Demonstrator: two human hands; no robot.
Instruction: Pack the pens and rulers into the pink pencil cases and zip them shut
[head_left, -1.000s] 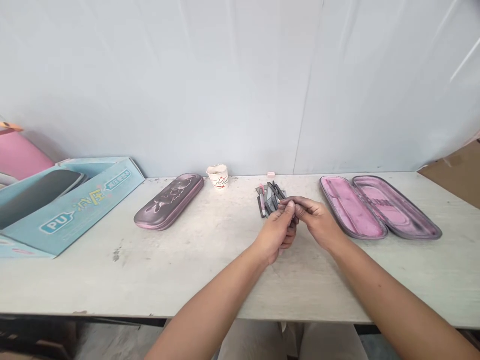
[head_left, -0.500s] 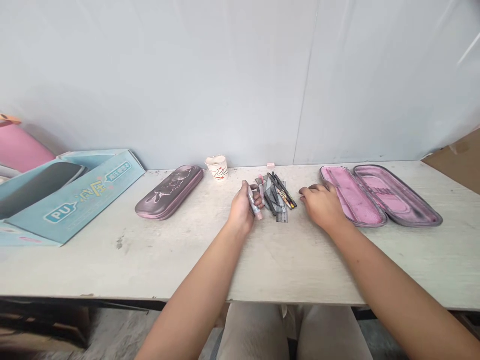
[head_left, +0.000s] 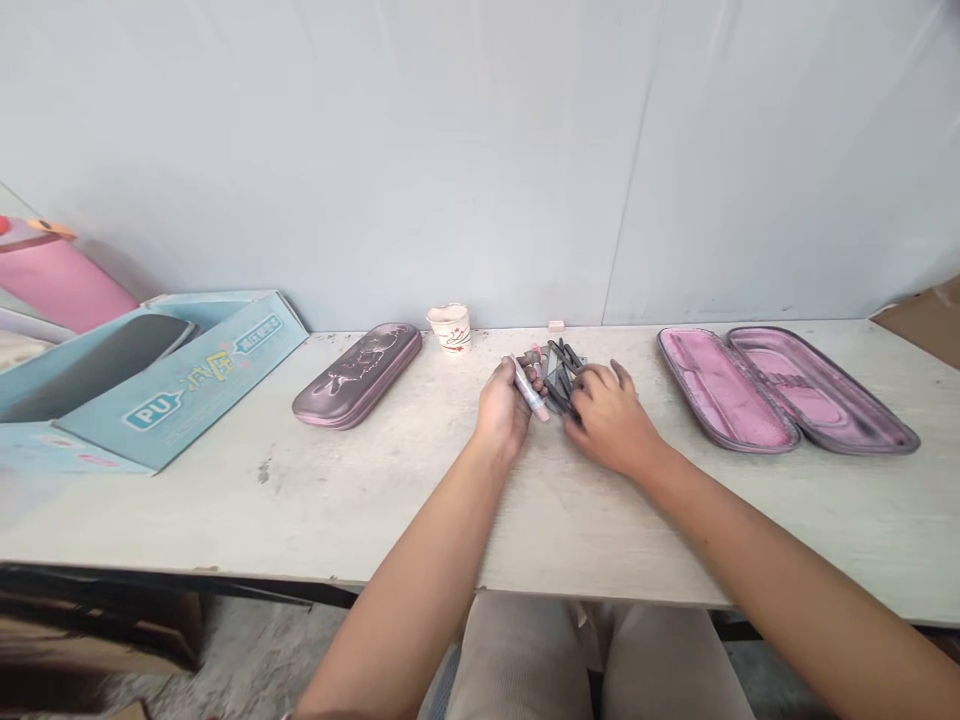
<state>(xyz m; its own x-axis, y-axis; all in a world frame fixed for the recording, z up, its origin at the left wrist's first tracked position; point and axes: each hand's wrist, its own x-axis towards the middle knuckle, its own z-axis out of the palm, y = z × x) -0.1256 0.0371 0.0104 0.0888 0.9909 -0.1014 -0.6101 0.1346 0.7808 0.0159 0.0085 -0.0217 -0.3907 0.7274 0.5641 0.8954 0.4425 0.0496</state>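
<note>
Left hand [head_left: 499, 415] raised, fingers closed on pink-capped pen [head_left: 529, 388]. Right hand [head_left: 611, 420] palm-down, fingers curled on pen pile [head_left: 561, 375], grip unclear, left of open case [head_left: 724, 390].

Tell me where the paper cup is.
In the head view, the paper cup stands at the table's back edge, just right of the closed pencil case and beyond the left hand holding a pink-capped pen.

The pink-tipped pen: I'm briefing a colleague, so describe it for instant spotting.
On the pale table, dark stationery lies between a closed case and an open one. The pen is the pale, pink-tipped one in the left hand, unlike the dark pieces.
</note>
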